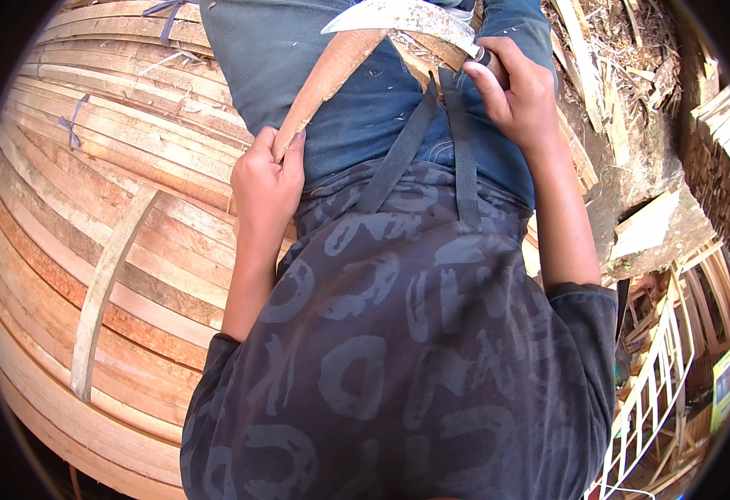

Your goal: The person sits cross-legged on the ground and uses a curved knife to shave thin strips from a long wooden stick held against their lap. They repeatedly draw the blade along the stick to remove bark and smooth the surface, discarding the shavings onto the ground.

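My left hand [267, 177] is closed around the near end of a flat strip of wood [325, 90], which slants away over my thigh. In my right hand [521, 98] is the dark handle of a curved knife [406, 17], gripped with the thumb along it. The knife's broad, sickle-like blade has a worn, spotted surface and points to the left. It lies across the far end of the wood strip; whether the edge bites into it I cannot tell. Another piece of wood [417, 57] shows below the blade, between my legs, partly hidden.
Long planks [165, 275] are stacked at the left, with a short batten [110, 292] across them and purple ties [71, 129] around some. Wood scraps [632, 71] litter the ground at the right. A slatted wooden frame [652, 400] stands at the lower right.
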`<state>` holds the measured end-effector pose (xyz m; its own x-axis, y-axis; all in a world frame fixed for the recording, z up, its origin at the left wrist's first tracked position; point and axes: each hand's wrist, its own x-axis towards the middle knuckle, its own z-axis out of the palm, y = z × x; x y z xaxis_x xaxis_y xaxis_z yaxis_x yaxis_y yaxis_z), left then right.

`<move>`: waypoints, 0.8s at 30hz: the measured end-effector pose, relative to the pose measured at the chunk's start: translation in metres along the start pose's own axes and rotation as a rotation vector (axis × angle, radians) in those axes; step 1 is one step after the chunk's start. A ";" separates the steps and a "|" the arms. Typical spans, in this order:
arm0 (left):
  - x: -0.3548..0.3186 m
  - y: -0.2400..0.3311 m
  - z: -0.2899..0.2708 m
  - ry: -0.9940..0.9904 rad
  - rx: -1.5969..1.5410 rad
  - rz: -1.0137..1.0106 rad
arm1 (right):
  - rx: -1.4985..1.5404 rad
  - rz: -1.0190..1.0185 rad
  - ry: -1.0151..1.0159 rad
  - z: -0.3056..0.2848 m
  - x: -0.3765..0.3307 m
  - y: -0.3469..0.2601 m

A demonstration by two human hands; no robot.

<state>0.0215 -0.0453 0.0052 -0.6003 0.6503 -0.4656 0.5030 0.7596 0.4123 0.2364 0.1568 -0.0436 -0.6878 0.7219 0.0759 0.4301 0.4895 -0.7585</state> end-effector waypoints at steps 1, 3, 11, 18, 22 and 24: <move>0.000 0.001 -0.001 -0.005 0.011 -0.010 | 0.003 -0.032 -0.028 0.001 0.002 -0.003; 0.001 0.002 -0.001 -0.014 0.031 -0.029 | -0.004 -0.062 -0.100 0.004 0.003 -0.010; 0.010 -0.009 0.009 -0.015 0.026 0.086 | -0.097 -0.005 -0.154 0.035 -0.009 -0.013; 0.015 -0.012 0.006 -0.051 -0.111 0.088 | -0.420 -0.067 -0.173 0.012 0.009 -0.013; 0.017 -0.011 0.005 -0.056 -0.119 0.089 | -0.498 -0.076 -0.142 0.004 0.015 -0.021; 0.018 -0.010 0.007 -0.035 -0.166 0.100 | -0.543 -0.083 -0.110 0.004 0.016 -0.021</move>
<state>0.0098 -0.0417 -0.0126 -0.5288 0.7248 -0.4416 0.4480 0.6803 0.5801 0.2135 0.1562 -0.0289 -0.7768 0.6290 0.0308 0.5911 0.7451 -0.3087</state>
